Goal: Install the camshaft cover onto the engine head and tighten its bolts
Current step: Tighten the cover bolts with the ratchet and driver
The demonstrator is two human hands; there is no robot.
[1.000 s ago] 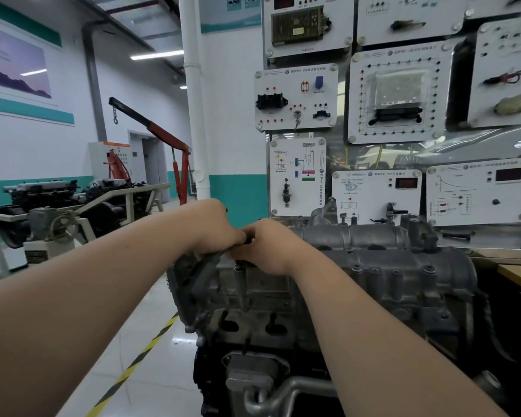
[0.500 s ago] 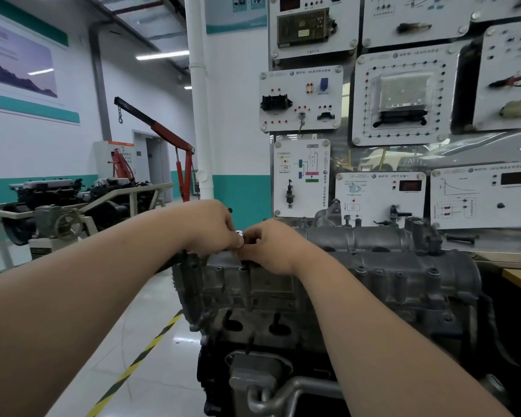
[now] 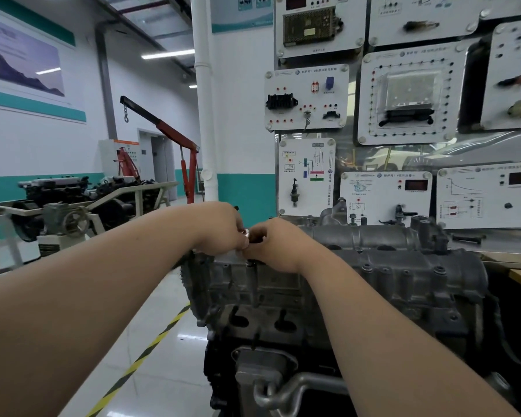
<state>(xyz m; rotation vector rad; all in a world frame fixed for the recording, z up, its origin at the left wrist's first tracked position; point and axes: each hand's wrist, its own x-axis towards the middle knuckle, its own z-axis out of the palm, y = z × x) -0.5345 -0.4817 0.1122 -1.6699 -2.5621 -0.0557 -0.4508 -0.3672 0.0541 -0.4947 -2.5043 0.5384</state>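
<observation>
So the big lump here is the engine head (image 3: 260, 329) on its stand, and the cover (image 3: 403, 263) is already sitting on top of it, running the full length and looking seated flat as far as I can see. That cover is a chunky grey casting, so I'd guess stiff and fairly heavy, not something that flexes. It's also the kind of thing that cracks or warps if you crank one corner down first. If it needs nudging, I'd grab it by the thick outer edges or the end bosses, not the thin flange lip. The bolts (image 3: 439, 269) sit in a row along the near flange and several look to be in their holes. They're small, hard and probably a bit oily, so easy to fumble and easy to cross-thread into aluminium. I'd start them by finger and go light. Both hands meet right over the left end of the cover, knuckles nearly touching. The left hand (image 3: 220, 228) has its fingers curled and is pinching a small shiny bit (image 3: 246, 233) at the fingertips. It's too tiny for me to say whether it's a bolt head or a socket. The right hand (image 3: 275, 245) is curled in against the same spot, but I honestly can't tell if it's gripping anything or just steadying.
</observation>
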